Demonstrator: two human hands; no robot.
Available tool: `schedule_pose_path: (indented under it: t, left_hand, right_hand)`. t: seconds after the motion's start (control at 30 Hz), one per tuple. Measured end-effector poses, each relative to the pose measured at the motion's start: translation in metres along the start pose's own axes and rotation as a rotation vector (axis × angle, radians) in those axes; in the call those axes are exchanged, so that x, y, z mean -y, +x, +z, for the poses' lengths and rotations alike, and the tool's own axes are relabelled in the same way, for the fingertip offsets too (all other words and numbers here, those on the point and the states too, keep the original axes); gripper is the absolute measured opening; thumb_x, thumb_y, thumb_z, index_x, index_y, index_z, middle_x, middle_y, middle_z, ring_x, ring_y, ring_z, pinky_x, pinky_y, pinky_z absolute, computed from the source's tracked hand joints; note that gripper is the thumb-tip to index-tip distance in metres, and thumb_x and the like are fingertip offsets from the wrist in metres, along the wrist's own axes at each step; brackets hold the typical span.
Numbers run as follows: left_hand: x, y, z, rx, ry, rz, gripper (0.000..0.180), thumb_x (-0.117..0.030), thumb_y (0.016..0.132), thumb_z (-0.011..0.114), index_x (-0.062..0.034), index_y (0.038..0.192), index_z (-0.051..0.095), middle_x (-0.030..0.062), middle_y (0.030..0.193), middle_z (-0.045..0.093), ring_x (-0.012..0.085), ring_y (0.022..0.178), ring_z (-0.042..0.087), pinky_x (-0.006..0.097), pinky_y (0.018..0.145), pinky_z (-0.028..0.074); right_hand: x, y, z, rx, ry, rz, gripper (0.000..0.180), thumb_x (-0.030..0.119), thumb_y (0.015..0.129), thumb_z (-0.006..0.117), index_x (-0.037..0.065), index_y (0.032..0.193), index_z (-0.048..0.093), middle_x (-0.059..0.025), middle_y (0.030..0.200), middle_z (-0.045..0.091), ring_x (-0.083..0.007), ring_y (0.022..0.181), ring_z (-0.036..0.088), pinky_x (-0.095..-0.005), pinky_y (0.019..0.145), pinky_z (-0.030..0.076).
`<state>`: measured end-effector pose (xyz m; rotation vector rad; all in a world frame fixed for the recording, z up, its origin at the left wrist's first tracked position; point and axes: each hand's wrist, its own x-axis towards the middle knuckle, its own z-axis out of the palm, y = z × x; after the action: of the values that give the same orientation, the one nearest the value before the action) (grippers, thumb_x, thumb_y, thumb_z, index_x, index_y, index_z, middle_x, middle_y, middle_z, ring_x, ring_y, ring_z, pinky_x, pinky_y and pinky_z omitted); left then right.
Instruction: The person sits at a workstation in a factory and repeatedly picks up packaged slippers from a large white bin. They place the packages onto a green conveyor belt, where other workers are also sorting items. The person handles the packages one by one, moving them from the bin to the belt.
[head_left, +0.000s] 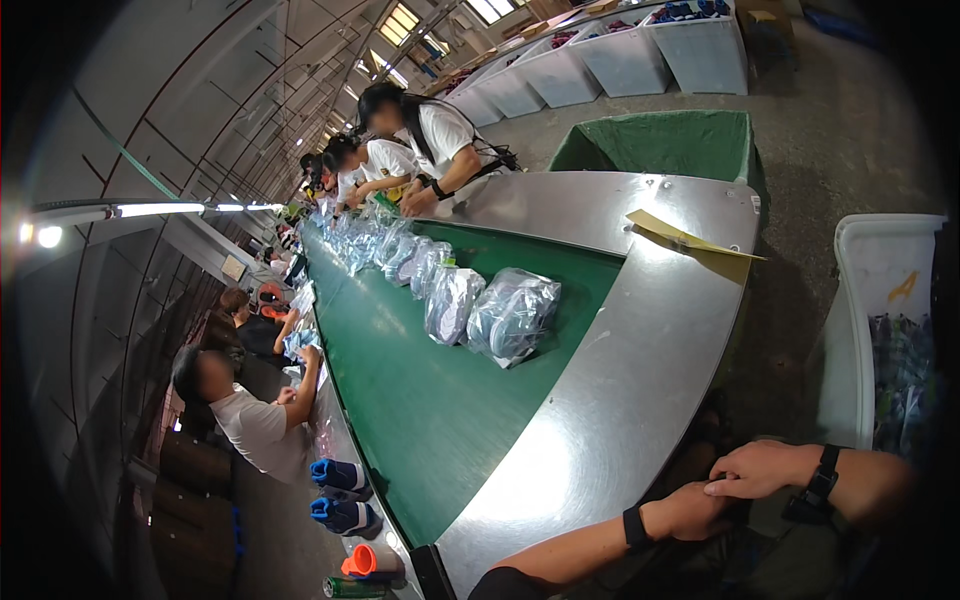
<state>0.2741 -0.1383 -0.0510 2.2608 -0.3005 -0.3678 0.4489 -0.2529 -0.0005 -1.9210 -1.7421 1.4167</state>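
Note:
My left hand (688, 510) and my right hand (757, 468) meet at the lower right, off the metal table edge. The right fingers lie over the left fingers, and both hands are closed. Whatever is between them, if anything, is hidden. Each wrist wears a dark strap. Beside my left forearm is the bare metal end of the table (560, 450). Beyond it, on the green conveyor belt (430, 410), clear plastic bags with pale shoes (513, 315) lie in a row that runs toward the far end. Neither hand touches them.
A yellow sheet (685, 238) lies on the metal corner. Behind stands a green bin (660, 125); at the right, a white bin (850, 330) with bagged goods. Blue shoes (340, 515) and an orange cup (370, 562) stand at the left edge. Several people line both sides.

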Motion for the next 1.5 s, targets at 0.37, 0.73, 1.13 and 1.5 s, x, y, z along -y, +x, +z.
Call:
schedule_pose_path:
  t: [0.37, 0.73, 1.13, 1.5]
  left_hand:
    - [-0.002, 0.000, -0.002, 0.026, 0.027, -0.005, 0.048, -0.028, 0.094, 0.068, 0.0007, 0.131, 0.058, 0.0264, 0.125, 0.066, 0.0459, 0.114, 0.065, 0.051, 0.097, 0.054]
    - [-0.007, -0.001, -0.007, 0.016, 0.026, 0.015, 0.044, -0.028, 0.095, 0.067, 0.0001, 0.127, 0.060, 0.0256, 0.119, 0.068, 0.0461, 0.110, 0.066, 0.051, 0.095, 0.055]
    - [-0.010, 0.003, -0.012, 0.128, 0.026, -0.035, 0.057, -0.024, 0.092, 0.068, 0.0005, 0.141, 0.051, 0.0262, 0.130, 0.064, 0.0435, 0.118, 0.064, 0.050, 0.097, 0.054]
    - [-0.012, 0.000, -0.011, 0.000, 0.007, 0.017, 0.049, -0.028, 0.094, 0.067, -0.0005, 0.133, 0.056, 0.0248, 0.121, 0.068, 0.0451, 0.113, 0.065, 0.051, 0.095, 0.054]
  right_hand:
    - [0.001, -0.001, -0.001, 0.002, -0.020, -0.007, 0.071, 0.066, 0.102, 0.046, 0.005, 0.130, 0.068, -0.0170, 0.112, 0.075, -0.0372, 0.109, 0.070, -0.0463, 0.096, 0.055]
    - [0.003, -0.003, -0.003, 0.009, -0.033, 0.004, 0.074, 0.069, 0.102, 0.043, 0.006, 0.133, 0.067, -0.0174, 0.114, 0.074, -0.0378, 0.113, 0.069, -0.0473, 0.099, 0.054]
    - [0.003, -0.004, -0.004, 0.020, -0.031, 0.013, 0.074, 0.068, 0.102, 0.042, 0.005, 0.132, 0.067, -0.0186, 0.115, 0.074, -0.0380, 0.113, 0.069, -0.0470, 0.099, 0.053]
    - [-0.003, 0.001, -0.001, 0.002, -0.055, 0.033, 0.072, 0.068, 0.102, 0.043, 0.007, 0.132, 0.068, -0.0175, 0.118, 0.074, -0.0375, 0.114, 0.069, -0.0479, 0.100, 0.053]
